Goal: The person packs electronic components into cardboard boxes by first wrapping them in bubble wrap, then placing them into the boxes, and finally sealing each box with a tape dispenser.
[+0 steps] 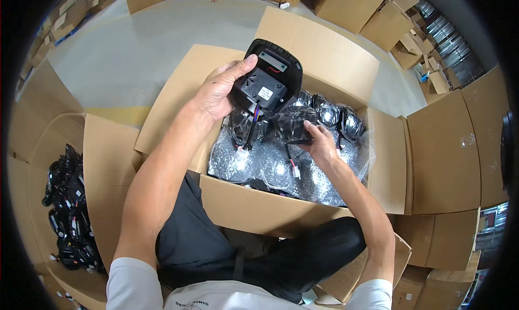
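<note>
My left hand (218, 92) grips a black plastic housing (264, 87) by its left edge, thumb on top. The housing is tilted above the box, its inner side toward me, with a pale label, a metal strip and a thin red wire. A cable with a white plug hangs from it. My right hand (321, 145) is closed on a black part in clear plastic wrap (294, 123) inside the open cardboard box (259, 210). Bubble wrap (232, 161) lies beneath, with another white plug on it. More wrapped black parts (327, 111) sit along the box's far right side.
A cardboard box (111, 185) at my left holds a heap of black parts with cables (70, 218). Tall cartons (440, 147) stand at my right. More cartons (348, 10) line the far side of the grey floor (146, 45). The middle box's flaps (319, 47) stick outward.
</note>
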Tool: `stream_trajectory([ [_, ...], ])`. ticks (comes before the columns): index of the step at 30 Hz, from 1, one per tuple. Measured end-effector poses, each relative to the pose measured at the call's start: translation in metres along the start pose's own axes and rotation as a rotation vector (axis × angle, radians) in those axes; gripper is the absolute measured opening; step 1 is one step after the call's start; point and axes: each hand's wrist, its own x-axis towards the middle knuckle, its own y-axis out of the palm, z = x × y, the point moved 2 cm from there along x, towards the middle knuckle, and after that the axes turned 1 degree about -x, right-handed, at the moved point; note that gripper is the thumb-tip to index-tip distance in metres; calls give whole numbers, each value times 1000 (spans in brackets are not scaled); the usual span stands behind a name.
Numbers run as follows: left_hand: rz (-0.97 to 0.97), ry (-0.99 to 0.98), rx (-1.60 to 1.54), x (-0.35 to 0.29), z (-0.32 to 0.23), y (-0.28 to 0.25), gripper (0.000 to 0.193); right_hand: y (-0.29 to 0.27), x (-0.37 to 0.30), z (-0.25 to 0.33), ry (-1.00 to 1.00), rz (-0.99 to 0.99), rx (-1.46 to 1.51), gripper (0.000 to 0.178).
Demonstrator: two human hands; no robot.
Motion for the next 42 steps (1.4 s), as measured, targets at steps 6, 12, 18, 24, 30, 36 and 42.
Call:
stream_trajectory([
  [6, -16, 7, 15, -6, -3, -16, 51, -6, 2, -8, 19, -52, 24, 18],
  [12, -60, 19, -2, -9, -10, -14, 51, -43, -11, -23, 32, -35, 126, 8],
  [18, -52, 8, -52, -8, -6, -11, 43, -37, -17, -24, -46, -131, -53, 19],
  [24, -57, 4, -12, -10, -3, -7, 43, -3, -13, -21, -24, -28, -231, 35],
  [30, -101, -10, 30, -12, -3, -12, 47, 12, -13, -17, 87, -67, -241, 26],
  [36, -120, -68, 26, -8, 9, -14, 47, 6, -23, -9, -41, -267, -799, 62],
  [42, -30, -368, -45, -8, 46, 1, 42, 8, -23, 28, -407, -98, -751, 96],
])
